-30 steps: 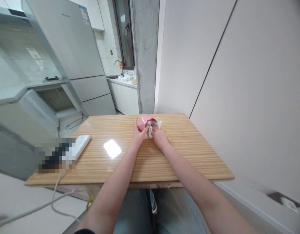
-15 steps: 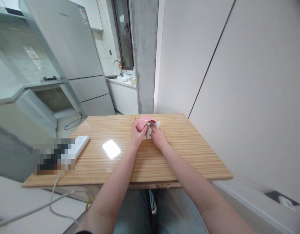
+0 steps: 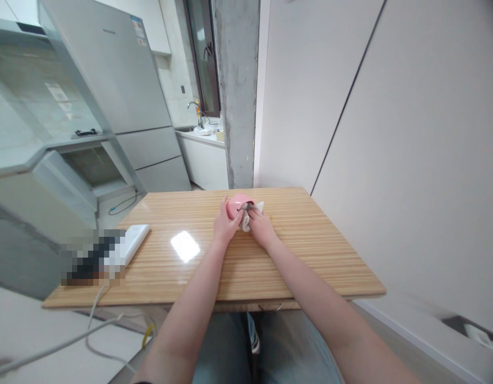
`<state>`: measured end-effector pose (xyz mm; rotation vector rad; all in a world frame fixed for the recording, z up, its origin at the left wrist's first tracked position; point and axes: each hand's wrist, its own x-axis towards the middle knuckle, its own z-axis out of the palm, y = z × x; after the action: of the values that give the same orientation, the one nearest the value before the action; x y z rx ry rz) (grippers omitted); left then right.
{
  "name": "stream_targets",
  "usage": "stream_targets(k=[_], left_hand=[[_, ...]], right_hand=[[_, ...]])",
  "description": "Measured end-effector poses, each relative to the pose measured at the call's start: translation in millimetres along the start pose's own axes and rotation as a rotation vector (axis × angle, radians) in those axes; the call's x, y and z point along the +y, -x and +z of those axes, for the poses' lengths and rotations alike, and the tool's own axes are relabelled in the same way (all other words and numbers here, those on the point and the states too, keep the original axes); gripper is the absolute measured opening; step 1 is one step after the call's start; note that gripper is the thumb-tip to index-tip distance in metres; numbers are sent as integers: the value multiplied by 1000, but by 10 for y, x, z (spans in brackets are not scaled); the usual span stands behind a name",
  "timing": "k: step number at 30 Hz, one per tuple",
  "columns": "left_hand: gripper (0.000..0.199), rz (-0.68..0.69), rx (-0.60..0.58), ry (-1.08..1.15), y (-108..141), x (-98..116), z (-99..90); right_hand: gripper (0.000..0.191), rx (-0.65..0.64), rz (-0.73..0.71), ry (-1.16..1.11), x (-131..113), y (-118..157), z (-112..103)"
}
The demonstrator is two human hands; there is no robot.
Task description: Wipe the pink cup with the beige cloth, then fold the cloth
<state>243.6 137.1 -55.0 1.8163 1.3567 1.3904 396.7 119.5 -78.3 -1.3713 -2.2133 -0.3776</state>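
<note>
A pink bowl (image 3: pixel 237 202) is tipped on its side over the far middle of the wooden table (image 3: pixel 310 240), its opening turned to the right and toward me. Wrapped round its left side, my left hand (image 3: pixel 225 221) has the thumb at the near rim. My right hand (image 3: pixel 261 224) presses a crumpled white cloth or tissue (image 3: pixel 245 220) at the bowl's opening. Part of the white piece sticks out behind the right fingers. The fingertips and the inside of the bowl are mostly hidden.
On the table's left lies a white flat object (image 3: pixel 136 237) beside a blurred-out dark patch. White cables (image 3: pixel 92 312) hang off the left front edge. A white wall (image 3: pixel 370 160) stands close on the right; a fridge (image 3: pixel 106 69) and sink counter (image 3: pixel 200 154) are behind.
The bowl has turned slightly in my hands, so its rim shows differently. The cloth stays at its opening. The whole view has shifted a little.
</note>
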Motion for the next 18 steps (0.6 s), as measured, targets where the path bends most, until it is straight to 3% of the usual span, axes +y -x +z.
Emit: stream_targets(k=[3,6,9,13,15,18], left_hand=[[88,-10,-38,249,46,-10,192],[78,-40,-2,330,60,-34,307],[64,-63,45,213,45,-9,219],[65,-37,10,47,10,50,23],[69,-25,-4,47,3,57,23],[77,-39,29,204,19,43,164]], right_hand=[[24,19,54,-37,34,18,62],[25,40,50,-76,22,12,96],[24,28,18,-82,-15,-7,81],[30,32,3,-32,-33,-16,35],[30,29,21,-12,-21,-7,33],[28,33,67,-23,8,11,66]])
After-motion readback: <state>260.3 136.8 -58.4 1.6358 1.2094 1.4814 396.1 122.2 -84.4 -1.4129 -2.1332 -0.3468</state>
